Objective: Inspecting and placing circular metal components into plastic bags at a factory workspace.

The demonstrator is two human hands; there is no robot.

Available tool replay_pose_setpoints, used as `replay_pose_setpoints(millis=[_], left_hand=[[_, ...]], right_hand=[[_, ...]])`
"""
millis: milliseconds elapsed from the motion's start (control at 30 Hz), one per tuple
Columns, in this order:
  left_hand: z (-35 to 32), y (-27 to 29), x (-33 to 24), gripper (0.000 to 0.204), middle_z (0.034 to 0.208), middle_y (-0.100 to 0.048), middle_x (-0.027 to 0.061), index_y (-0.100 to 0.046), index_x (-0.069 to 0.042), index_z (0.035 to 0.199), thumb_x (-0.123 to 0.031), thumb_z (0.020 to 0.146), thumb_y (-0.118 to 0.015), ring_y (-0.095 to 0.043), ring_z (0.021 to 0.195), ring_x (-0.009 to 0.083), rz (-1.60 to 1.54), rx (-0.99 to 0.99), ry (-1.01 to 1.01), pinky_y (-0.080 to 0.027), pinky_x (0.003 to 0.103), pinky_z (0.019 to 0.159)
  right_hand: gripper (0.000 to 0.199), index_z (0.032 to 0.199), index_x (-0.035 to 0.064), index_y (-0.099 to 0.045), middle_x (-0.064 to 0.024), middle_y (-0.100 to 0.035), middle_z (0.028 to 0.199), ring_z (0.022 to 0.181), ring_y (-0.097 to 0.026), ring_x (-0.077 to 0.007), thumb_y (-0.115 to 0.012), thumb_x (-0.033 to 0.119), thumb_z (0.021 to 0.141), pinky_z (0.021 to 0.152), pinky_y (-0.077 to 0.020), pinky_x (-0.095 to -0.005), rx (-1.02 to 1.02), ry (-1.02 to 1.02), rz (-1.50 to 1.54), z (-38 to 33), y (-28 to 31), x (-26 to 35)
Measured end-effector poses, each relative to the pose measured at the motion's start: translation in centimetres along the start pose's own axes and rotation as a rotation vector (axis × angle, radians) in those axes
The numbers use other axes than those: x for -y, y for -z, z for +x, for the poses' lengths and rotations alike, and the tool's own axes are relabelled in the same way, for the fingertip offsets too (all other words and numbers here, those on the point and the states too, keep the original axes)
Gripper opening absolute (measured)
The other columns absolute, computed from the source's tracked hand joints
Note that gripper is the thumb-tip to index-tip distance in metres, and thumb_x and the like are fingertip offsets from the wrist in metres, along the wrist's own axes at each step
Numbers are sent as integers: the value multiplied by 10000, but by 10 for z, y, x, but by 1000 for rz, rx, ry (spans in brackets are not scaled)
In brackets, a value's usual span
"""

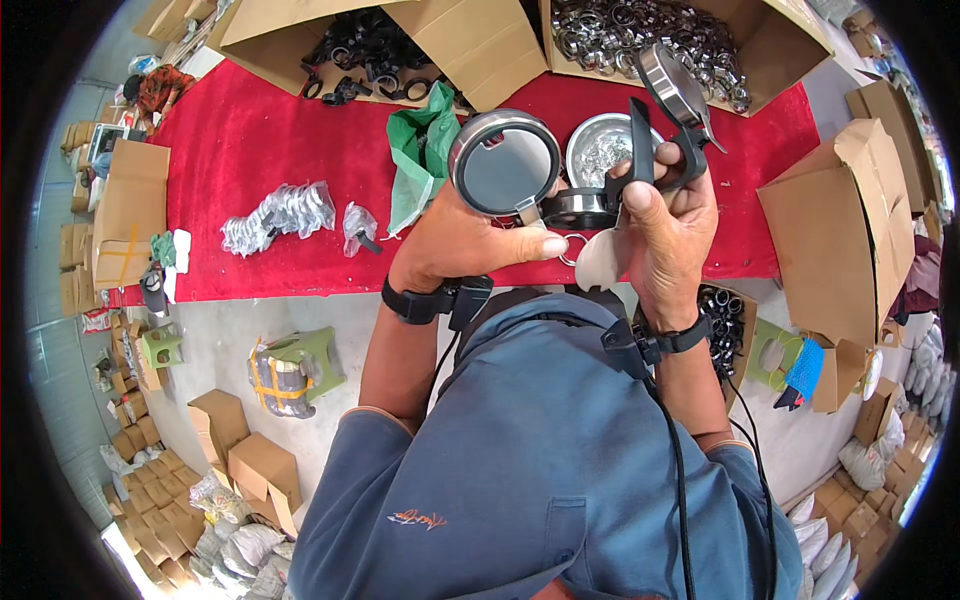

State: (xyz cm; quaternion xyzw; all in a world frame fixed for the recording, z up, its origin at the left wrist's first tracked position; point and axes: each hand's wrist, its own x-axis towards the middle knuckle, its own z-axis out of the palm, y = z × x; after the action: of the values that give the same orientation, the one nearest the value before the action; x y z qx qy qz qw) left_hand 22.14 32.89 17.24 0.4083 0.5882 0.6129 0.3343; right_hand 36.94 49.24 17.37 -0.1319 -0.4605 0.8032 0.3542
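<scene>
My left hand (pixel 447 238) grips a round, metal-rimmed piece with a flat grey face (pixel 506 170), thumb stretched along its lower side. My right hand (pixel 672 235) is closed around black, curved handle-like parts (pixel 641 150). From these a second round metal piece (pixel 672 85) sticks up at the far side. Between my hands sits a short metal-and-black ring part (pixel 580 208); which hand bears it I cannot tell. A flat silver tongue (pixel 602 258) hangs below my right fingers. Just beyond is a metal bowl (pixel 585 135) of small shiny parts.
On the red-covered table (pixel 300 130) lie a green bag (pixel 412 165), a row of clear-bagged parts (pixel 280 218) and a small bagged piece (pixel 358 228). Cardboard boxes with black rings (pixel 370 50) and metal rings (pixel 640 35) stand behind. A tall carton (pixel 845 235) is at right.
</scene>
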Motion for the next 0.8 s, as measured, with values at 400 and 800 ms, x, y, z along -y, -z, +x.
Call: replay_pose_setpoints(millis=[400,800], left_hand=[[6,-4,-4,471,1111,-716,40,-713,-17,1220,-161,793,-849,-656,1023,166,23,-49,96,-507,344,934],[20,-29,6,539,1153,-622,89,-540,-27,1222,-147,784,-830,-592,1008,173,-157,-58,89,-500,320,881]], right_hand=[[405,1134,34,-543,-4,-574,989,871,-578,-98,-804,88,829,771,-538,-265,-198,18,-310,9,-6,-2],[586,1310,-12,-495,-36,-602,1056,972,-622,-103,-847,159,873,850,-557,-266,-210,-11,-196,6,7,-5]])
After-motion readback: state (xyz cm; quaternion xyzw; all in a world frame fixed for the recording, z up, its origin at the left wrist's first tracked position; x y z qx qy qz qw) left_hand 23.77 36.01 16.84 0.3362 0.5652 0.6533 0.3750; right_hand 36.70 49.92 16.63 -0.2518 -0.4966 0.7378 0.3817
